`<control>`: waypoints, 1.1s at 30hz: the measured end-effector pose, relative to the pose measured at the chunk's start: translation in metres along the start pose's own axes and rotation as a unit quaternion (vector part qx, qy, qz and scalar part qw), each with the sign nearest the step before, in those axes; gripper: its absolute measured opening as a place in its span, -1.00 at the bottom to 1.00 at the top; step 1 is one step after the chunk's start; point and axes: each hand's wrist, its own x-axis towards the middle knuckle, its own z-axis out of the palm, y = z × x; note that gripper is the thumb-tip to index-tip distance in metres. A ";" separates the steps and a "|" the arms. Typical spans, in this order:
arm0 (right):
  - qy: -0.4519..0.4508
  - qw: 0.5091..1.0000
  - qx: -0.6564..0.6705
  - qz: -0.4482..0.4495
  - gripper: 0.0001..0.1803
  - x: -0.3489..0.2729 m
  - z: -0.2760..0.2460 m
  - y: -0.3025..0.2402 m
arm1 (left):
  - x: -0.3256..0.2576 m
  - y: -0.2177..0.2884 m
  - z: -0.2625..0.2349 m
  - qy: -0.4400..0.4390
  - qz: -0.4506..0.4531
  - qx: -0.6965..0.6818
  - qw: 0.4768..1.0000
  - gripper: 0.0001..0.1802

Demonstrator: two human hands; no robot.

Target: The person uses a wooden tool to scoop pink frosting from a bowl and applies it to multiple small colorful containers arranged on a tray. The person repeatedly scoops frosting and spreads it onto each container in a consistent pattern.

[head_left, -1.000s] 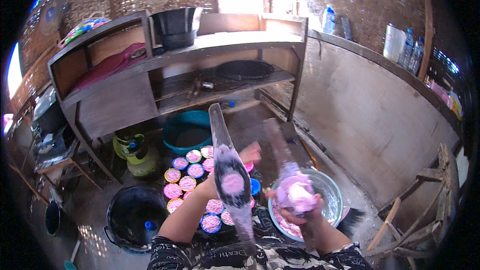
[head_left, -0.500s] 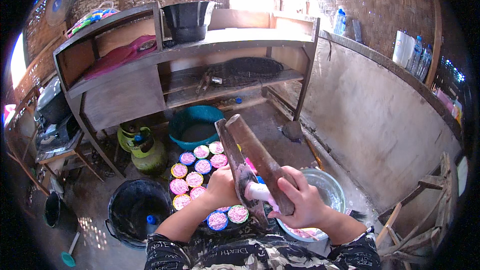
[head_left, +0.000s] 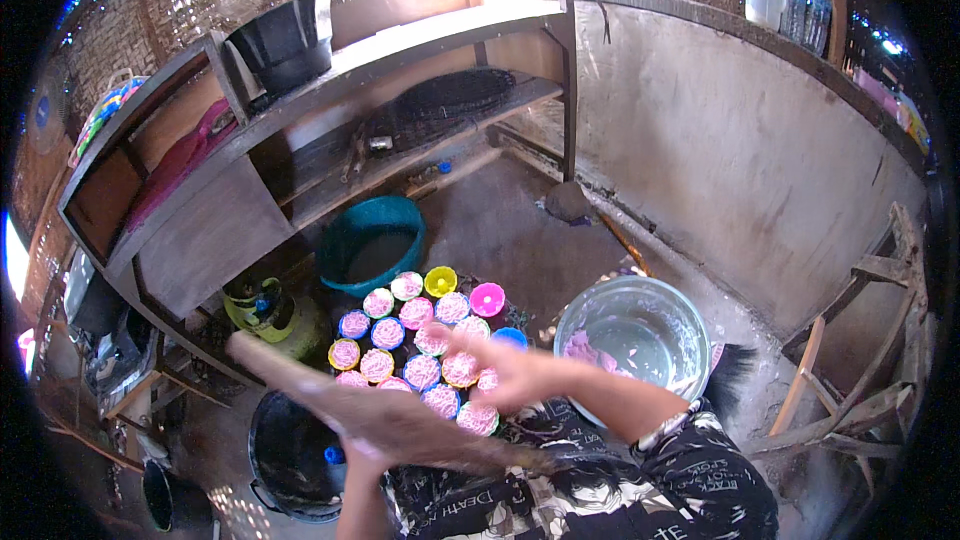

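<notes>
My left hand grips a long wooden hand press, smeared by motion and tilted across in front of me. Over the group of small fluted moulds, my right hand reaches leftward with its fingers stretched out, blurred and holding nothing that I can see. Most moulds, such as this one, bear a nest of pink strands. At the far side of the group, a yellow mould and a bright pink mould show no strands. A blue mould sits near my right wrist.
To the right stands a clear basin with pink dough inside. A teal tub, a green gas cylinder and a black bucket are on the left. A wooden shelf spans the back; a wooden frame stands at right.
The press has swung down to the left, now in my left hand alone. My right hand has let go of it and moved over the moulds. The view has turned rightward.
</notes>
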 end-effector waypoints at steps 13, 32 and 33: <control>0.110 0.871 0.169 0.448 -0.83 -0.024 -0.069 0.168 | -0.038 -0.007 -0.114 0.120 0.014 -0.342 0.932 -0.40; 0.409 0.770 0.286 0.397 -0.89 -0.096 0.054 0.114 | -0.030 0.035 -0.083 0.092 -0.016 -0.378 0.921 -0.43; 0.412 0.767 0.298 0.391 -0.86 -0.097 0.063 0.109 | -0.031 0.038 -0.083 0.084 -0.019 -0.374 0.923 -0.44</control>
